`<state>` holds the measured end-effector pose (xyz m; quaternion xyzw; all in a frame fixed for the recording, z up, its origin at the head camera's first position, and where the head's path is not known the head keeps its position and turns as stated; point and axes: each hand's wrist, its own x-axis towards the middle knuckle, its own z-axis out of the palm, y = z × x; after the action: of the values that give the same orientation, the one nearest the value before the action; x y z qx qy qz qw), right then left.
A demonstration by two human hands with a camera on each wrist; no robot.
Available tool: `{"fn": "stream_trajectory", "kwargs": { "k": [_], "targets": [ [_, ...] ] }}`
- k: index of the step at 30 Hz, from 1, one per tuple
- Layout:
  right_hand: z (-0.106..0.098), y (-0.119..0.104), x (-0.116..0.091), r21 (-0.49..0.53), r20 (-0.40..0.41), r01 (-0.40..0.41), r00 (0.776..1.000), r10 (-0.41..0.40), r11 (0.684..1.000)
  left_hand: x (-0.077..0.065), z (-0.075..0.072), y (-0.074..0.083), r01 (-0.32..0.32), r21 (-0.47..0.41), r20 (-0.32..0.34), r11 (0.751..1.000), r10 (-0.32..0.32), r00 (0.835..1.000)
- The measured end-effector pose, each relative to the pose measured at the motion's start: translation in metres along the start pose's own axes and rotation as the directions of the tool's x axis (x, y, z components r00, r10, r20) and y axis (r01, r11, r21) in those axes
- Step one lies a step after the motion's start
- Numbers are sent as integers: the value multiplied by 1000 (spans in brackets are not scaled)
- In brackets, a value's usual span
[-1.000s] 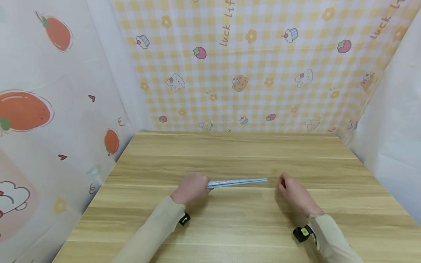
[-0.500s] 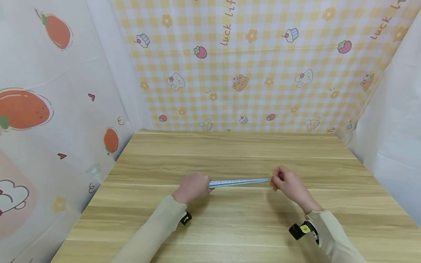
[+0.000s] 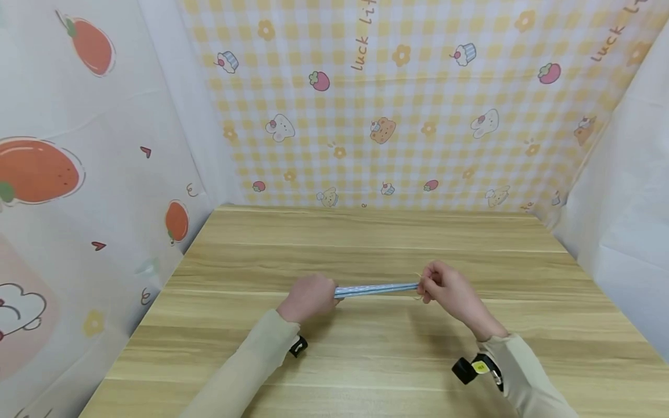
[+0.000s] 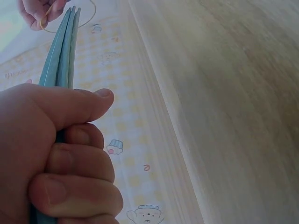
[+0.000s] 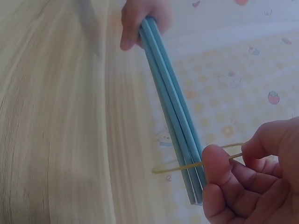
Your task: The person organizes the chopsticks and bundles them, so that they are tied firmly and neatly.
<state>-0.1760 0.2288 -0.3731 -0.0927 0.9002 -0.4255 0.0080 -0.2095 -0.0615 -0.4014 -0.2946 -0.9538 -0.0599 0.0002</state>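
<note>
My left hand [image 3: 310, 296] grips a bundle of light blue chopsticks [image 3: 376, 289] at one end, with the fingers curled round it in the left wrist view. The bundle points to the right above the table. At its free end, my right hand [image 3: 444, 290] pinches a thin yellow rubber band [image 5: 187, 166] between thumb and finger. In the right wrist view the band crosses in front of the chopsticks [image 5: 173, 107] near their ends, as a wide loose loop about them. The gripped end is hidden inside the left fist.
The wood-grain table [image 3: 366, 360] lies beneath both hands. A yellow checked cloth [image 3: 345, 104] with printed figures hangs behind it. White printed sheeting [image 3: 120, 133] stands at the left, and a plain white sheet [image 3: 627, 215] at the right.
The right hand has moved left and slightly up to the free end of the chopsticks, bringing the rubber band over it. The left hand has shifted only slightly right.
</note>
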Motion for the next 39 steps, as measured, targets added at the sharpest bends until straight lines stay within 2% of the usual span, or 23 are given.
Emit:
{"fn": "stream_trajectory", "kwargs": {
  "k": [7,12,19,22,26,28,31,34,39],
  "targets": [
    [6,-3,-8,60,6,27,1000,-28,998,1,2,-2,14,-15,-8,1000,-14,1000],
    [14,4,-19,122,32,19,999,-23,992,2,4,-7,27,-29,-13,999,-28,1000],
    [34,24,-27,288,57,-76,996,62,955,2,-4,-7,55,-77,-15,995,-57,998],
    [41,30,-30,296,105,-80,993,51,952,1,-5,-7,67,-87,-6,994,-68,998],
    [49,36,-35,349,213,-44,976,-33,936,1,-3,-7,71,-88,-14,994,-72,997],
    [51,37,-36,399,235,-9,967,-93,917,1,-1,-8,66,-83,-29,994,-69,997],
    [52,37,-37,481,211,64,959,-186,874,1,2,-10,65,-72,-53,995,-69,996],
    [53,36,-37,571,183,89,955,-233,816,2,4,-11,78,-68,-66,995,-83,994],
    [55,39,-37,741,190,13,955,-228,672,3,5,-9,104,-42,-83,994,-107,991]
  ]
}}
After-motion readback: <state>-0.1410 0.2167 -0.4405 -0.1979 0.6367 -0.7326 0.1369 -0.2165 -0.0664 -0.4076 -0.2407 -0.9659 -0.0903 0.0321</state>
